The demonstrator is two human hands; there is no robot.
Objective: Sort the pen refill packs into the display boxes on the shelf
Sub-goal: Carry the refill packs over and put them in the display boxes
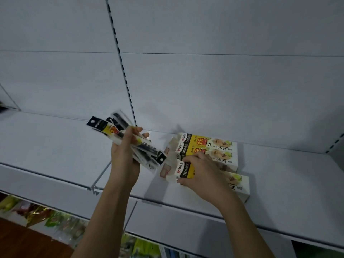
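Now the left hand [123,157] is up above the white shelf [55,146], fingers curled round a fanned bunch of pen refill packs [130,140], black and clear sleeves with a splash of yellow on them. The packs stick out both ways from the grip, one end up toward the slotted upright [122,71] on the back wall, the other down to the right, close to the boxes.

Over on the right, 3 display boxes [210,148] lie on the shelf side by side, white and yellow with black ends, their open flaps facing left. The right hand [202,170] is down on the nearest box [240,185], fingers bent over its top and thumb at its front edge, gripping it. The 2 boxes behind it sit touching each other.

A clear divider [101,174] stands on the shelf just under the left wrist. Below the shelf edge, blurred green and colourful packets [46,216] show on a lower level.
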